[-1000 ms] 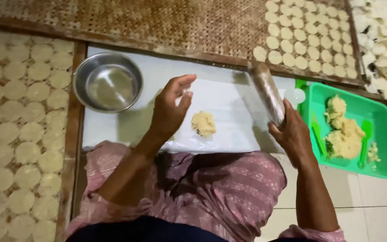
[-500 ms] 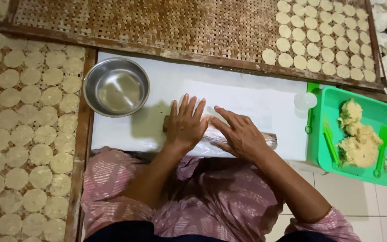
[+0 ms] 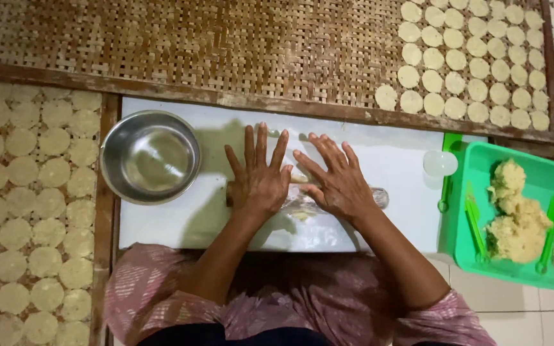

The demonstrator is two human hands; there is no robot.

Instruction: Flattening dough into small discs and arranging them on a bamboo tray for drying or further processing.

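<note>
Both hands, left hand (image 3: 259,182) and right hand (image 3: 338,182), press flat, fingers spread open, on a rolling pin (image 3: 306,198), seemingly over dough.

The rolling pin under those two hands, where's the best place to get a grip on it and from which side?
Probably the right end of the rolling pin, taken from the right. The pin lies level across the white board, and both flat hands, left hand and right hand, cover its middle. Only that end pokes clearly out, with bare board around it.

A white worktop (image 3: 392,160) carries a steel bowl (image 3: 150,157), a rolling pin (image 3: 302,197) over clear plastic, and a small plastic cup (image 3: 440,163).
</note>
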